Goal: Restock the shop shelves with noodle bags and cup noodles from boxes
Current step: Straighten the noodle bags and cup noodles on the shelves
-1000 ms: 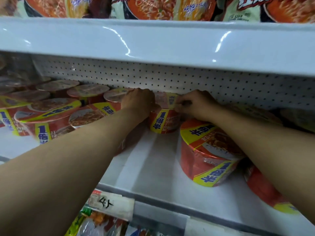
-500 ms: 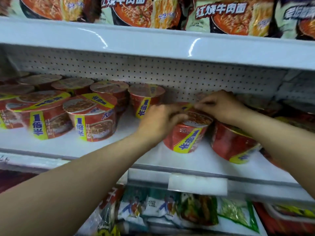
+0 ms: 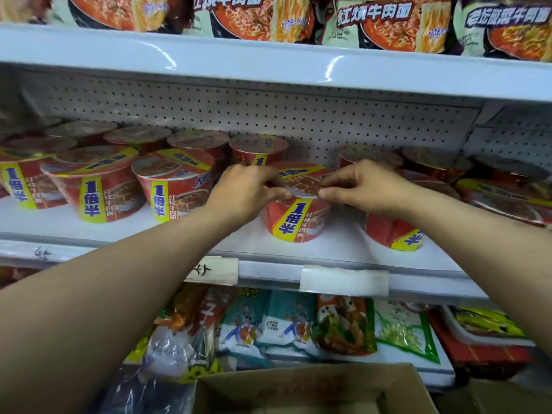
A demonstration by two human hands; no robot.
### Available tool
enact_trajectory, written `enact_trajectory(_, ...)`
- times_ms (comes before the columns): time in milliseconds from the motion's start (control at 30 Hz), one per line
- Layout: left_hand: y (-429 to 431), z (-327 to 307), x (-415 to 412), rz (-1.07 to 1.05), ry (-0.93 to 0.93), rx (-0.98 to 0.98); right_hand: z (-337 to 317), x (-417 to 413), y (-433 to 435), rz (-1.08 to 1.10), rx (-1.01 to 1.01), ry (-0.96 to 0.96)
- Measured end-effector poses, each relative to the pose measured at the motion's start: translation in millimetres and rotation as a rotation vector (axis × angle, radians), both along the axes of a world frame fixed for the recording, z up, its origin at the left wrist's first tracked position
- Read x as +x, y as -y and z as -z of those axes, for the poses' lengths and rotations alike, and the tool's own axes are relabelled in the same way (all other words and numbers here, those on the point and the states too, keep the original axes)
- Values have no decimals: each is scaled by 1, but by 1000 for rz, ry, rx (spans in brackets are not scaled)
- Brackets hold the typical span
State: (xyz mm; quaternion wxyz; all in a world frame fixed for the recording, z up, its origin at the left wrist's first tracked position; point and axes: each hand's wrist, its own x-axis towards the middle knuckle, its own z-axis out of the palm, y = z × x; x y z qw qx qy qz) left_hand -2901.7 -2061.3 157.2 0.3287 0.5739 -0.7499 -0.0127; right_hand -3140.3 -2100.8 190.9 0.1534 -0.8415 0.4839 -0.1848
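Both hands grip the rim of one red cup of noodles standing upright near the front of the middle shelf: the left hand pinches its left edge between thumb and curled fingers, and the right hand pinches its right edge likewise. More cups stand in rows to the left, and a tilted cup sits just to the right. Noodle bags line the top shelf, and an open cardboard box sits below.
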Motion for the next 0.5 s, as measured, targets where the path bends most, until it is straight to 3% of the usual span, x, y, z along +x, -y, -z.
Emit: enact_trajectory(500, 1, 2, 85, -119, 126, -72, 9, 92, 1, 46, -119, 16)
